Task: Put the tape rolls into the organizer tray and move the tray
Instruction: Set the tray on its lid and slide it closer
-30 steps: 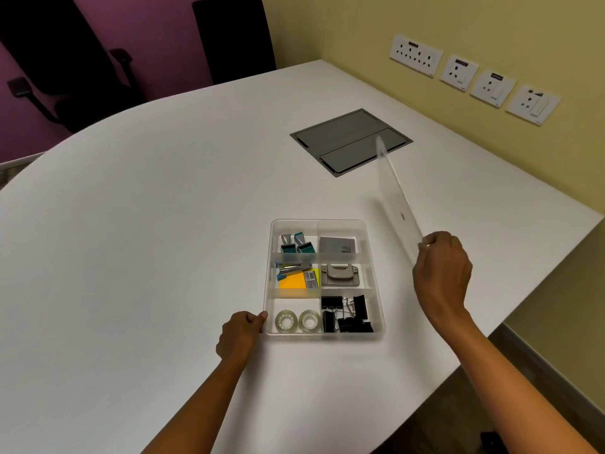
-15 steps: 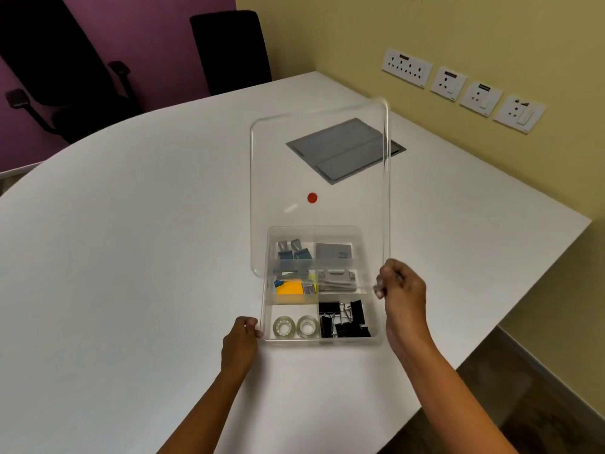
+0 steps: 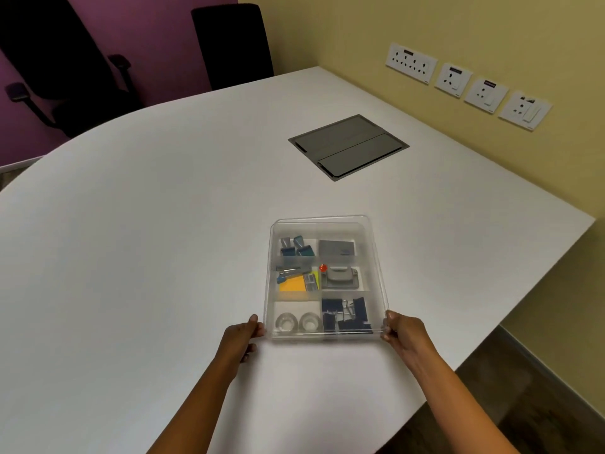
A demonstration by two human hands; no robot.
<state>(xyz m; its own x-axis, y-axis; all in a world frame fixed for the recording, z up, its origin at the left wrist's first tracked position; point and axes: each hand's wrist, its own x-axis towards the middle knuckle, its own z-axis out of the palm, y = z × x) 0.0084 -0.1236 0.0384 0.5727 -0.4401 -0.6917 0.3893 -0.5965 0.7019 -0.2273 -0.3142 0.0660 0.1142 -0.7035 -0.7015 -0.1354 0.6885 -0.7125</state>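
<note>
A clear organizer tray (image 3: 376,283) sits on the white table near its front edge, with a clear lid (image 3: 327,221) lying flat on top of it. Two clear tape rolls (image 3: 298,322) lie side by side in the near left compartment. Other compartments hold black binder clips (image 3: 347,314), yellow sticky notes (image 3: 293,285), staplers and small clips. My left hand (image 3: 240,339) grips the tray's near left corner. My right hand (image 3: 404,332) grips the near right corner, fingers on the lid's edge.
A grey cable hatch (image 3: 348,146) is set flush in the table beyond the tray. Wall sockets (image 3: 468,83) line the yellow wall at right. Two black chairs (image 3: 232,40) stand at the far side. The table's edge runs close on the right.
My right hand swung the clear lid from upright at the right down flat onto the tray. It now holds the near right corner. My left hand stayed at the near left corner.
</note>
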